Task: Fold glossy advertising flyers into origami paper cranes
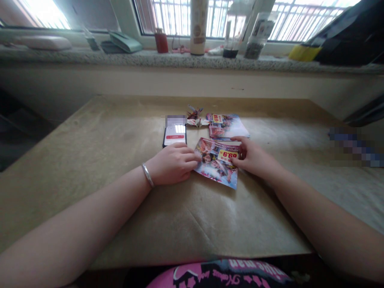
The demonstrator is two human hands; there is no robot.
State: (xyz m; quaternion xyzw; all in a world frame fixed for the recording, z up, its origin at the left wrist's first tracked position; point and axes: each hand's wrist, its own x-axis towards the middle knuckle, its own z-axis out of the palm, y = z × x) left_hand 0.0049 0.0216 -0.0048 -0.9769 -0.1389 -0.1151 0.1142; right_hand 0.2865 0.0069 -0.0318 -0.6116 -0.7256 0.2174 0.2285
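A colourful printed flyer [216,166] lies tilted near the middle of the table, its yellow price label upside down to me. My right hand [252,158] pinches its right edge between thumb and fingers. At its left edge, my left hand [178,162] rests palm down, fingers together, the fingertips touching the flyer; whether they grip it is hidden. Just beyond my left hand is a phone [175,134] with its screen lit. Behind the flyer sits a stack of similar flyers [231,126]. Folded paper pieces [196,118] lie between phone and stack.
The table [120,120] has a brownish cover and reaches the wall below a granite sill [168,60]. On the sill stand a red container [161,42], a tall cylinder [198,28], a teal pouch [124,42] and a dark bag [354,36]. A blurred strip lies at the right table edge.
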